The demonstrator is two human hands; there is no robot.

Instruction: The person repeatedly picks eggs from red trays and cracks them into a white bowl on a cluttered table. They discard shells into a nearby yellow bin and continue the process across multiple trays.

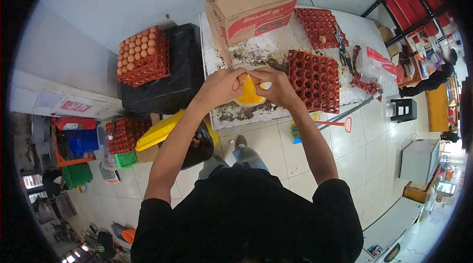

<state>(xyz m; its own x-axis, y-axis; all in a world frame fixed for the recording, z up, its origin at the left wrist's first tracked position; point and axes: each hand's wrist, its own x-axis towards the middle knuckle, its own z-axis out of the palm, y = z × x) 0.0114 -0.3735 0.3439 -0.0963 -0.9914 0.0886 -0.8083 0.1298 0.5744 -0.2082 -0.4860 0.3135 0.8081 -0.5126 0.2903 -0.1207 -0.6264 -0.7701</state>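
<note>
Both hands meet over a pale round container [250,105] on the stained white table [271,43]. Between my left hand [223,86] and my right hand [274,86] is a brown egg [242,78], gripped by the fingertips of both and opened in the middle. A pale edge of shell shows near the right fingers. Yellow egg [248,95] fills much of the container just below them. Right beside my right hand lies a red egg tray [314,80] with what look like hollow cups. Fingers hide part of the shell and the container's rim.
A cardboard box [255,12] stands at the table's back. Another red tray [317,26] carries one brown piece. Stacked trays of brown eggs [142,54] rest on a black-covered surface at left. Below is a black bin [199,148] with a yellow lid [159,130]. Orange-handled tool [334,124] projects near the right arm.
</note>
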